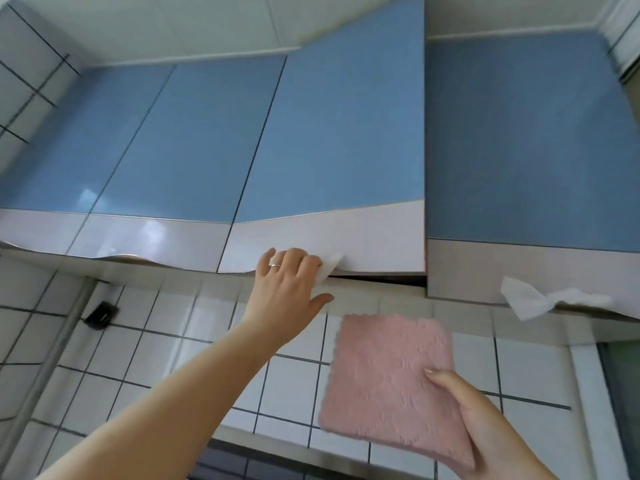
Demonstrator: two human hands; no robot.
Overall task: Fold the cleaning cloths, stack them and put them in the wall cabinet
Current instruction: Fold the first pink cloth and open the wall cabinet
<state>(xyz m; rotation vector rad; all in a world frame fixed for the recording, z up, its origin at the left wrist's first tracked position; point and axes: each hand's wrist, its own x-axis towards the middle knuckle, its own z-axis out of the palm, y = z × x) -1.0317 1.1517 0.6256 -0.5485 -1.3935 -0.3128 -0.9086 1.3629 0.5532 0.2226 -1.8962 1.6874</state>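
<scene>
There is a single view, from a wide-angle camera on the person's head. It looks forward and steeply upward at the wall cabinet doors [329,133], which fill the upper half of the frame close by. Tiled wall [166,358] crosses the lower half, and both forearms reach in from the bottom edge.

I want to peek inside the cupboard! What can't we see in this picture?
Head view, the only one:
- Inside of the wall cabinet: its door hides it; only a dark gap shows underneath.
- Left hand fingertips: curled out of sight under the door's edge, on a white paper tab.
- How many folded pink cloths the right hand holds: only the top face shows.
- Right hand's fingers: behind the cloths.
</scene>
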